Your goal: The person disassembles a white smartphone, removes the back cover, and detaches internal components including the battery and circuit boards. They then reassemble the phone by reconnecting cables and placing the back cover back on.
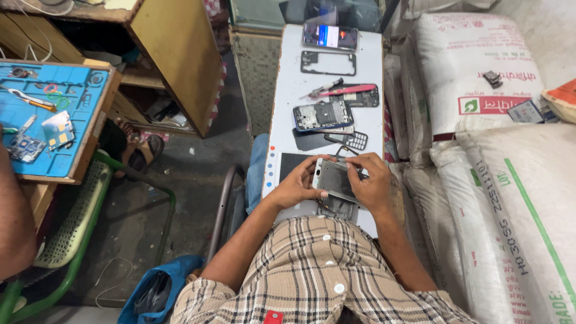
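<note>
Both hands working a phone frame (pixel 333 180) at the board's (pixel 287 102) near end

Left hand (pixel 298 186) is clamping the frame's 9 o'clock edge, right hand (pixel 373 187) pinching its 3 o'clock side — keep it level, prying gently — an opened phone (pixel 323 115) is lying at 12 o'clock.

Both hands, left hand (pixel 298 185) and right hand (pixel 373 186), gripping opened phone (pixel 335 178), white table (pixel 288 96)
</note>
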